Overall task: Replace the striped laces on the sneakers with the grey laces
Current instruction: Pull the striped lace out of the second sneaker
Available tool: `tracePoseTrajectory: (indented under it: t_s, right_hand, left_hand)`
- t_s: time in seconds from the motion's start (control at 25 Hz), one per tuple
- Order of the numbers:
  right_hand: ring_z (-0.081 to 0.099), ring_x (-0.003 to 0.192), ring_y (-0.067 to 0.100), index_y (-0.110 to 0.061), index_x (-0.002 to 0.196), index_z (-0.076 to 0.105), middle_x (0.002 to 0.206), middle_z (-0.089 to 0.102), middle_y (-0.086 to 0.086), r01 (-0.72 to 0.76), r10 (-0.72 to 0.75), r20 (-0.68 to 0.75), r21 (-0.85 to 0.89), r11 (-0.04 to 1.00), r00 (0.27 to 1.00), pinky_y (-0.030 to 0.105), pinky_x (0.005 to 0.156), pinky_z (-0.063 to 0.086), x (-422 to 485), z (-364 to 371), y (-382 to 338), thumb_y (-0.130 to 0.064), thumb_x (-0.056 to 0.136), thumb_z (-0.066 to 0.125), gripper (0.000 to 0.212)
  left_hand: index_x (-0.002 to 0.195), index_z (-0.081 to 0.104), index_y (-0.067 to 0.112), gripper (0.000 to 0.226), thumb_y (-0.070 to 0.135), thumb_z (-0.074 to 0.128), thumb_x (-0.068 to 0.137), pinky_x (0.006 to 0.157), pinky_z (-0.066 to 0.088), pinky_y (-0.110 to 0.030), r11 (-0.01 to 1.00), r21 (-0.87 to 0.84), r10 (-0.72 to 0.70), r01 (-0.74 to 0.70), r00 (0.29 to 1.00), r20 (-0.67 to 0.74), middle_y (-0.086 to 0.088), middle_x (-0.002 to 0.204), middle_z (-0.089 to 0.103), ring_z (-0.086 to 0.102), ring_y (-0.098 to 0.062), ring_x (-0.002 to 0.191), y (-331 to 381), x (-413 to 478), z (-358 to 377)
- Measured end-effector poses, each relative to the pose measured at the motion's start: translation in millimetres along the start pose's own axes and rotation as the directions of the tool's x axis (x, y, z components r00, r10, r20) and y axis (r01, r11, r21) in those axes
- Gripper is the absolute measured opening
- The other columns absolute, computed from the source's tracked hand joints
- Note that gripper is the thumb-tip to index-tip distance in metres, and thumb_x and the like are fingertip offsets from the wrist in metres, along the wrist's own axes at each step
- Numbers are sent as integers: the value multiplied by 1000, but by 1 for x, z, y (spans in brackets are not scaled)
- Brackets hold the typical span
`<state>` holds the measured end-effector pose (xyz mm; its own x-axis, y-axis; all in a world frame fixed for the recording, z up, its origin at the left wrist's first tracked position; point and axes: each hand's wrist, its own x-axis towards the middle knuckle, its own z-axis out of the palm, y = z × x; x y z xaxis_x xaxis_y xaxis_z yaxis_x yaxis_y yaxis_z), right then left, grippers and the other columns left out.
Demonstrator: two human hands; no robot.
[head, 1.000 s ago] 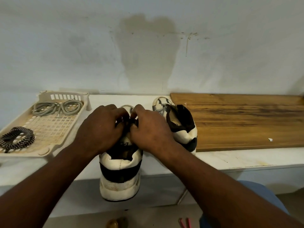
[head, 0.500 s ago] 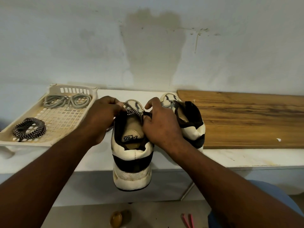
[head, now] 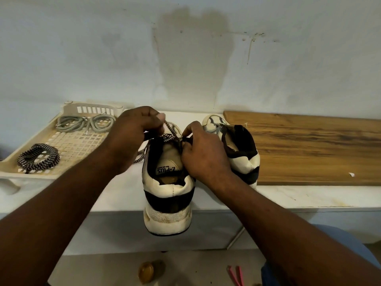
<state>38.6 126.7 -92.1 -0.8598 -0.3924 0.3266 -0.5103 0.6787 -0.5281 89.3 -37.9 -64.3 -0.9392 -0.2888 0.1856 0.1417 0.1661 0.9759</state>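
A white and black sneaker (head: 169, 195) sits heel-first over the shelf's front edge. My left hand (head: 134, 133) pinches its striped lace (head: 170, 132) and holds it raised above the eyelets; a loose end of the lace hangs at the shoe's left. My right hand (head: 203, 153) grips the right side of the shoe's collar. The second sneaker (head: 239, 149) stands just to the right, with a grey lace across its front. A grey lace bundle (head: 84, 123) and a coiled striped lace (head: 38, 159) lie in the tray.
The beige plastic tray (head: 76, 145) rests on the white shelf (head: 309, 195) at the left. A wooden board (head: 309, 149) covers the shelf's right part. A stained wall rises close behind. On the floor below lie a small brown object (head: 146, 272) and something pink (head: 235, 275).
My hands have parted from the shoe's tongue. My left hand rose with the striped lace, drawing it up out of the eyelets, while my right hand stayed on the collar.
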Motion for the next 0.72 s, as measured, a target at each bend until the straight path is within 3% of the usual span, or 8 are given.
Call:
tracePoseTrajectory:
  t_s: [0.08,0.2,0.24,0.32,0.4,0.56,0.64,0.72]
  right_hand:
    - [65,83,24,-22,117,54,91,70,3,-14,14,15,14,1000,1000,36,71,55,1,2,1,-24,97,58,20]
    - [64,83,24,-23,116,55,90,68,2,-43,42,41,21,999,998,33,68,51,3,5,0,-28,98,55,19]
    - [65,83,24,-23,117,56,91,68,3,-45,45,41,17,999,998,33,68,52,3,5,1,-28,98,55,19]
    - [65,83,25,-23,117,56,91,69,4,-44,44,38,9,999,998,35,70,53,4,6,1,-27,98,54,20]
    - [65,82,26,-22,117,56,89,69,4,-32,32,35,2,999,999,34,69,52,3,8,0,-27,98,54,20]
    - [65,82,24,-22,117,56,89,69,3,-35,35,27,-8,999,999,33,67,50,3,8,1,-27,98,54,19]
    - [64,82,25,-21,117,57,90,69,4,-28,29,23,-13,1000,999,35,69,53,3,8,1,-26,98,54,20]
    - [64,80,25,-20,117,58,88,69,4,-15,15,16,-14,1000,1000,34,68,52,3,9,1,-25,98,54,20]
  left_hand:
    - [68,62,14,33,35,73,91,75,44,-33,994,105,-13,8,999,46,4,60,55,52,-9,60,7,3,-14]
    - [73,73,26,30,53,71,87,61,38,-27,593,787,50,-171,983,175,9,58,61,55,0,58,9,-1,-20]
    - [73,74,26,31,52,70,89,61,38,-27,588,782,75,-209,976,204,9,61,64,57,-1,61,7,-2,-19]
    - [68,70,13,39,45,73,91,62,39,-27,860,483,89,-163,981,173,3,62,63,53,-7,59,13,-7,-15]
    - [62,64,5,48,44,76,88,58,38,-23,960,255,85,-117,988,133,-5,58,54,48,-11,57,22,-9,-19]
    - [65,69,29,32,53,70,87,58,38,-21,549,813,41,-193,978,204,8,63,64,59,-4,65,22,-9,-19]
    - [73,71,26,25,40,69,94,67,41,-17,751,625,107,-213,973,204,7,80,70,62,2,74,23,-14,-16]
    - [77,67,6,29,27,66,98,77,50,-23,977,155,107,-144,968,226,-5,87,73,68,-10,81,32,-16,-15]
